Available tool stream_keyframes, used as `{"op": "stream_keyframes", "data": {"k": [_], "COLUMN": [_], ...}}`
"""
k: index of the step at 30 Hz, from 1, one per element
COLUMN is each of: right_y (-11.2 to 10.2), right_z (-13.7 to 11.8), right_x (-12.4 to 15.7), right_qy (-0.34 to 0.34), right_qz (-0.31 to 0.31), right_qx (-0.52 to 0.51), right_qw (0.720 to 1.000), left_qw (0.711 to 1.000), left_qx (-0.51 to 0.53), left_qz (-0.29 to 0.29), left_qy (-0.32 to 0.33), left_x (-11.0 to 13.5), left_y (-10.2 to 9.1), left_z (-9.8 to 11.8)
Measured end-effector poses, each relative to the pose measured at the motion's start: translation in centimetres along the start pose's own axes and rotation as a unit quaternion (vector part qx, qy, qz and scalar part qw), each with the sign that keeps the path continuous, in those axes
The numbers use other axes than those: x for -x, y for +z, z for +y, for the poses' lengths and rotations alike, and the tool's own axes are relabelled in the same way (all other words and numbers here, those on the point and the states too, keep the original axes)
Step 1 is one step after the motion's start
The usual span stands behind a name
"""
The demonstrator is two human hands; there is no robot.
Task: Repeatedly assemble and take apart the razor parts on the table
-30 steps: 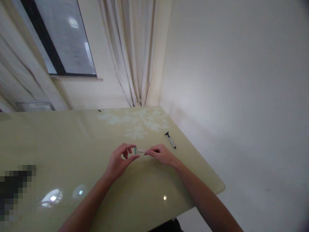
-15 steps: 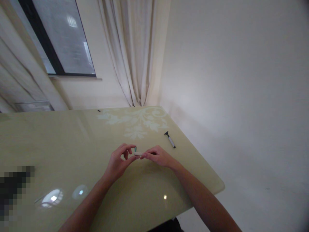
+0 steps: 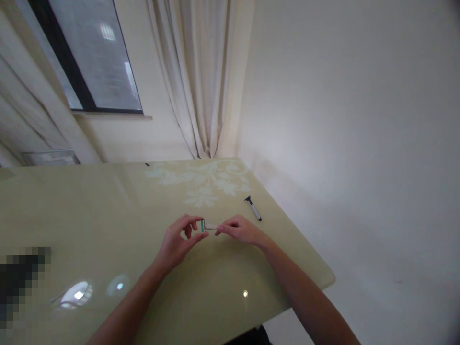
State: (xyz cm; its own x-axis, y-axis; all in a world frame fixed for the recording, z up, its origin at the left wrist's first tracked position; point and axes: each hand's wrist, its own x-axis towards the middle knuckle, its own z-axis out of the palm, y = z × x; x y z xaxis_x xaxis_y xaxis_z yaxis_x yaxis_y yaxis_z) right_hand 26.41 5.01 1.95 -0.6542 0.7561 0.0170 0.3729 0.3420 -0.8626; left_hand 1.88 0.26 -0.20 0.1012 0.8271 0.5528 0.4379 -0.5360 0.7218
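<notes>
Between the thumb and fingertips of my left hand (image 3: pixel 179 239) stands a small, narrow rectangular piece (image 3: pixel 203 225), upright, with a green strip and dark edges. It looks like a razor cartridge, though it is too small to be certain. My right hand (image 3: pixel 240 231) pinches a thin whitish strip (image 3: pixel 211 226), whose left end meets or nearly meets the piece; I cannot tell if they touch. Both hands are just above the pale green tabletop (image 3: pixel 201 287). A razor (image 3: pixel 254 209) with a grey handle and black head lies beyond my right hand.
Near the table's far edge lies a tiny dark object (image 3: pixel 147 164). The right wall (image 3: pixel 341 143) runs alongside the table. Curtains (image 3: pixel 201 86) and a window (image 3: pixel 97 57) are behind it. A blurred-out dark shape (image 3: pixel 21 282) shows at the left.
My right hand has shifted slightly right, drawing the whitish strip away from my left fingers. More of the small green-striped piece now shows. My left hand has barely moved.
</notes>
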Motion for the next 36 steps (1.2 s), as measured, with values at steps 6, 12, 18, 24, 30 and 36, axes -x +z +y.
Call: {"op": "stream_keyframes", "data": {"k": [6,12,18,24,30,36], "right_y": [0.0,0.0,-0.2,0.0,-0.9,-1.3], "right_z": [-0.1,0.0,0.3,0.1,-0.3,0.1], "right_x": [0.1,0.1,0.0,0.0,0.3,0.5], "right_qy": [0.01,-0.008,0.011,0.002,0.024,0.039], "right_qz": [-0.015,0.016,0.003,0.001,-0.021,-0.05], "right_qx": [-0.003,0.003,0.016,-0.022,-0.02,-0.011], "right_qw": [1.0,1.0,1.0,1.0,0.999,0.998], "left_qw": [1.0,1.0,1.0,1.0,0.999,0.999], "left_qx": [-0.001,0.005,0.001,0.012,0.025,0.016], "left_qz": [0.004,0.001,0.001,-0.023,-0.039,-0.029], "left_qy": [0.004,-0.001,-0.003,0.006,0.002,-0.007], "left_x": [-0.1,-0.1,0.0,0.2,0.3,0.3], "left_y": [-0.2,-0.1,-0.1,0.2,0.6,0.4], "left_z": [0.3,0.4,0.5,0.5,0.5,0.5]}}
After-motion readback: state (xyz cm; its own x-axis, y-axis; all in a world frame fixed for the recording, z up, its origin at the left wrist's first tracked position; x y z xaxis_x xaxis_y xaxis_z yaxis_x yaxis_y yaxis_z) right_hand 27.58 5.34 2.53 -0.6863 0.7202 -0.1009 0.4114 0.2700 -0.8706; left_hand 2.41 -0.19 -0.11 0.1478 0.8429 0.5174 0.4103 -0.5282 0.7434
